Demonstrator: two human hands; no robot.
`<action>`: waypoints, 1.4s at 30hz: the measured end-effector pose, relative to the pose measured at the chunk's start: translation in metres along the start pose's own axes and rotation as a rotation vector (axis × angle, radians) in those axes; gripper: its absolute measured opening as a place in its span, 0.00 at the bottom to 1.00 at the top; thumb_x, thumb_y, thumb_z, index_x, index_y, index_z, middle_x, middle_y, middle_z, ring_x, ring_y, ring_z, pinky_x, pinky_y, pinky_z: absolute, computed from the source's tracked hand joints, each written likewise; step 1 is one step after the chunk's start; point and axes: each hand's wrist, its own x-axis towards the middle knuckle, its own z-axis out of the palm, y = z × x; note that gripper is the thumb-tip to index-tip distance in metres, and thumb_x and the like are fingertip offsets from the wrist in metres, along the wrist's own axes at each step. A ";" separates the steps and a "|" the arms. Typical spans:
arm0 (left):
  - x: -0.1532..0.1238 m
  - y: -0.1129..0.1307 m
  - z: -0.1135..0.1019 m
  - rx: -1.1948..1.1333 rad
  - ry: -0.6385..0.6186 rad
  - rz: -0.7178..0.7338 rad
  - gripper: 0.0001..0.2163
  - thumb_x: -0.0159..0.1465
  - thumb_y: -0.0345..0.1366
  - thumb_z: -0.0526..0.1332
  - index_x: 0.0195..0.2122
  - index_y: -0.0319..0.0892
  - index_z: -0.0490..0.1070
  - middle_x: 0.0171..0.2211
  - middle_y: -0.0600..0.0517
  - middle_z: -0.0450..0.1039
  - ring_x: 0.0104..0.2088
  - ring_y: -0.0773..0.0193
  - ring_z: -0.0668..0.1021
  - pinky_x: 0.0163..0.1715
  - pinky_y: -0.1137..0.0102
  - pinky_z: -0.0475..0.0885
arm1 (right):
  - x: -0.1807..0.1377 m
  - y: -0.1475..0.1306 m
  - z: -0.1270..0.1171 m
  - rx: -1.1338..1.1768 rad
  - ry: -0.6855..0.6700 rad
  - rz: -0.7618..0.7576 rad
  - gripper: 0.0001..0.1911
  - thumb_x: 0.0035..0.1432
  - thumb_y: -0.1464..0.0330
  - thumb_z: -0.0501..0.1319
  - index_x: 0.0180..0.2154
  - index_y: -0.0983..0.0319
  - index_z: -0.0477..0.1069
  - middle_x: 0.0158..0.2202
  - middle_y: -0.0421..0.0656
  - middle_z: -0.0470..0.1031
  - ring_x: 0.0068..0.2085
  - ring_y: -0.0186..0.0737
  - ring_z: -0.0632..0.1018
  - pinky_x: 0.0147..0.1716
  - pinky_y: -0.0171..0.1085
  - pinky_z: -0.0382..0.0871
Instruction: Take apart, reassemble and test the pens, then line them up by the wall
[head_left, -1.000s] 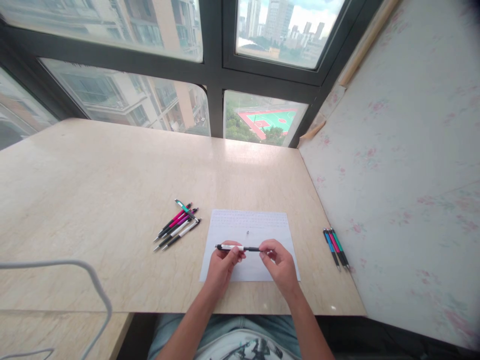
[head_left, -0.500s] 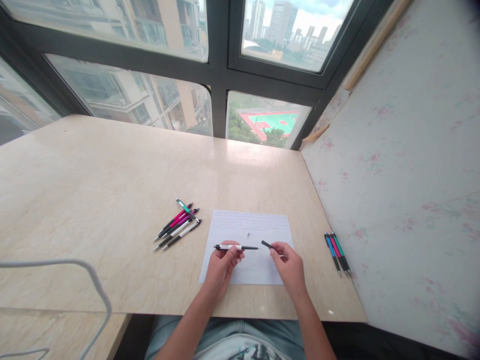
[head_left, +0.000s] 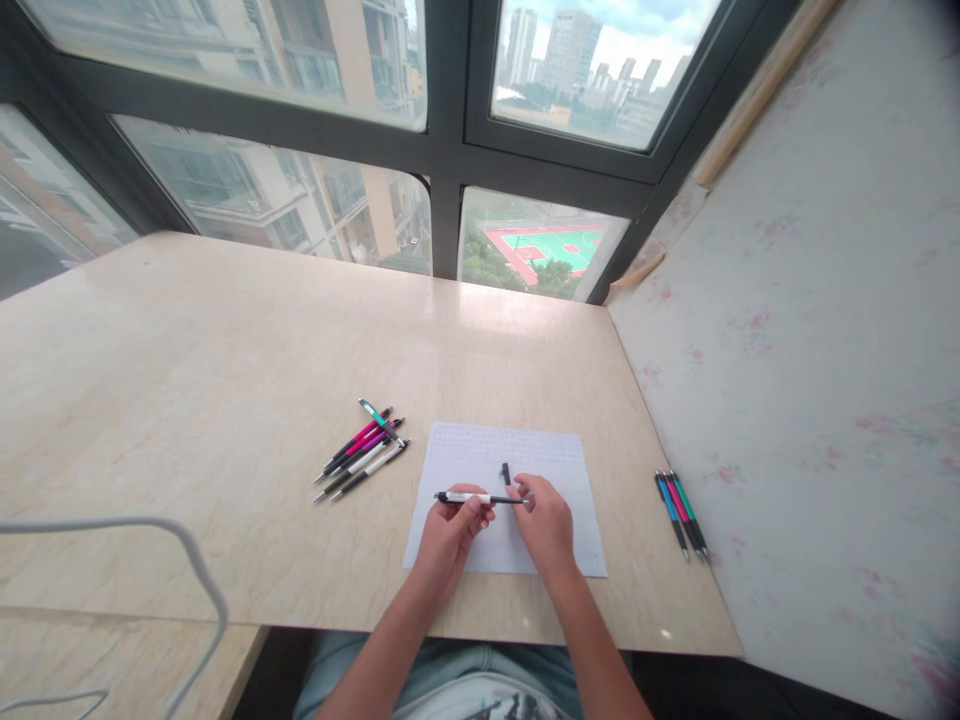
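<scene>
My left hand [head_left: 448,535] is closed around a click pen [head_left: 471,498] with a white barrel and a thin dark front part, held level above a sheet of paper [head_left: 465,455]. My right hand [head_left: 546,520] has its thumb and bent fingers around the pen's narrow front end; the exact contact is partly hidden. A black pen grip sleeve [head_left: 506,474] lies on the paper just beyond the right fingertips. A small metal pen tip seems to be beside its far end, too small to tell clearly.
Several pens [head_left: 360,455] in pink, purple, teal and white lie heaped left of the paper. A row of blue, pink and green pens [head_left: 680,512] lies beside the papered wall [head_left: 810,400]. A grey cable [head_left: 187,550] loops at the lower left. Windows stand behind the table [head_left: 247,330].
My right hand has moved left to the pen's front end. The black grip sleeve, earlier between the right fingers, now lies on the paper. My left hand still holds the pen.
</scene>
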 end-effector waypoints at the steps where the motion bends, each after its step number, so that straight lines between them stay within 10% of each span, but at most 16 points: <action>1: 0.000 0.000 0.000 0.005 -0.002 0.001 0.09 0.55 0.37 0.69 0.34 0.38 0.75 0.28 0.50 0.75 0.29 0.67 0.75 0.31 0.73 0.68 | -0.001 0.001 -0.003 0.053 0.000 0.011 0.14 0.61 0.61 0.55 0.37 0.61 0.75 0.33 0.45 0.78 0.32 0.42 0.75 0.34 0.37 0.65; 8: 0.000 -0.001 0.001 0.112 -0.007 0.027 0.09 0.55 0.39 0.68 0.33 0.38 0.75 0.26 0.50 0.74 0.28 0.66 0.74 0.30 0.72 0.67 | -0.009 0.002 -0.030 0.540 -0.162 0.197 0.26 0.66 0.53 0.47 0.33 0.63 0.74 0.26 0.44 0.75 0.24 0.37 0.70 0.24 0.34 0.63; 13: 0.000 -0.003 0.001 0.234 -0.040 0.056 0.09 0.55 0.39 0.68 0.31 0.38 0.75 0.23 0.51 0.74 0.26 0.65 0.72 0.29 0.71 0.66 | -0.016 -0.008 -0.042 0.429 -0.317 0.129 0.22 0.63 0.56 0.54 0.25 0.63 0.73 0.21 0.40 0.72 0.24 0.35 0.70 0.26 0.34 0.62; 20: 0.001 -0.006 -0.002 0.235 -0.039 0.087 0.09 0.57 0.40 0.67 0.30 0.38 0.75 0.24 0.50 0.73 0.26 0.65 0.72 0.30 0.71 0.66 | -0.021 -0.014 -0.041 0.404 -0.202 0.032 0.08 0.56 0.63 0.62 0.32 0.61 0.73 0.31 0.42 0.76 0.32 0.39 0.74 0.29 0.34 0.67; 27: 0.001 -0.006 -0.001 0.275 -0.063 0.097 0.10 0.56 0.40 0.67 0.31 0.38 0.76 0.24 0.50 0.73 0.27 0.64 0.72 0.30 0.70 0.66 | -0.023 -0.017 -0.038 0.441 -0.252 0.059 0.21 0.66 0.60 0.50 0.26 0.62 0.71 0.23 0.41 0.73 0.26 0.36 0.73 0.28 0.34 0.66; 34: 0.001 -0.005 -0.001 0.249 -0.056 0.079 0.10 0.56 0.40 0.67 0.32 0.38 0.76 0.25 0.50 0.74 0.27 0.65 0.72 0.31 0.71 0.66 | -0.023 -0.016 -0.039 0.466 -0.167 0.072 0.10 0.57 0.62 0.61 0.39 0.61 0.70 0.35 0.44 0.77 0.35 0.39 0.76 0.28 0.33 0.68; 42: 0.002 -0.007 -0.003 0.263 -0.036 0.072 0.10 0.55 0.40 0.68 0.33 0.38 0.77 0.26 0.49 0.74 0.28 0.63 0.73 0.31 0.70 0.67 | -0.022 -0.014 -0.037 0.447 -0.214 0.072 0.13 0.61 0.60 0.57 0.31 0.61 0.72 0.29 0.42 0.76 0.32 0.38 0.75 0.30 0.34 0.68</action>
